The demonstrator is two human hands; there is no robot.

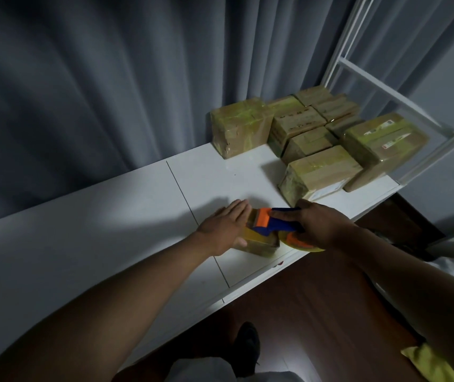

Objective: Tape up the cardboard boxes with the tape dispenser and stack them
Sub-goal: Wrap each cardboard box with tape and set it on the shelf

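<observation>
Already most of the work looks done: a cluster of taped boxes sits at the far right end of the white table, against the grey curtain and beside a white metal frame. They stand packed side by side, some touching; I cannot tell whether any lies on top of another, so the stacking seems, by my reading, largely still to do.

One small box remains in hand, near the table's front edge and well apart from the cluster. The left hand lies flat on it, fingers straight and together, pressing it down. The right hand curls round the handle of the dispenser, index finger stretched along its top, with the head resting on the box's upper face. Taping of this box appears under way; how much of it is sealed is hidden by the hands.

Every box is brown cardboard, blocky and square-edged, wrapped in glossy yellowish tape that wrinkles at the corners; a few carry white labels. The dispenser is hard plastic, blue in the body with an orange blade guard, and its tape roll is a yellowish ring on an orange hub. Smooth and faintly shiny, the table shows thin seams between panels.
</observation>
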